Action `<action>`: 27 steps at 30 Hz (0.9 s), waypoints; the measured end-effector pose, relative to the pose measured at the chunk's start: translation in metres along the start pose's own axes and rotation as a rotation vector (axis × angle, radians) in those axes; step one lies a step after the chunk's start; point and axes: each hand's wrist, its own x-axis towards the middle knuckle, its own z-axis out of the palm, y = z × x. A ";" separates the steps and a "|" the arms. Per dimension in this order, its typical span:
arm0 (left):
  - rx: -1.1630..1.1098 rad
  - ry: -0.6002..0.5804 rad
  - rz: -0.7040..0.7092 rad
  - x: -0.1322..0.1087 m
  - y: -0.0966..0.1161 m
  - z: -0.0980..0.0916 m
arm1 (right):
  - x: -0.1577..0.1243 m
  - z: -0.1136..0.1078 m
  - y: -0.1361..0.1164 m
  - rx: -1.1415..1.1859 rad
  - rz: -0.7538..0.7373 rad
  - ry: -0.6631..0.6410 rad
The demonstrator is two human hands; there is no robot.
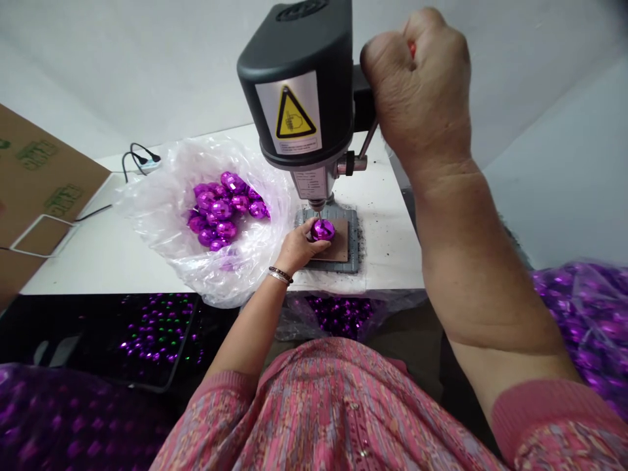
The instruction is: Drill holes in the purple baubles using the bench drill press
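Observation:
On the base of a small drill press [299, 72], my left hand [299, 247] pinches a shiny purple faceted ball [323, 230] between thumb and fingers. The ball rests on a brown board [338, 242] directly under the drill bit [320, 213], whose tip meets or nearly meets its top; I cannot tell which. My right hand [424, 85] is wrapped in a fist around the press's feed handle, mostly hidden by the fingers, with a bit of red showing. Left of the press, a clear plastic bag [161, 216] lies open with several like purple balls [220, 209] inside.
Dark shavings lie around the grey drill base [356, 255] on the white table [392, 242]. A cardboard box [44, 176] stands at the left, near black plugs [147, 159]. More purple balls fill bags below the table [343, 314] and at the right [589, 320].

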 end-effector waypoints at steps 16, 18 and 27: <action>-0.039 -0.002 0.004 -0.001 -0.003 0.004 | -0.082 -0.009 0.048 -0.188 -0.591 0.167; -0.032 0.009 0.008 0.000 -0.004 0.004 | -0.090 -0.006 0.056 -0.261 -0.650 0.212; -0.050 0.007 0.035 0.003 -0.016 0.010 | -0.105 0.004 0.076 -0.311 -0.699 0.284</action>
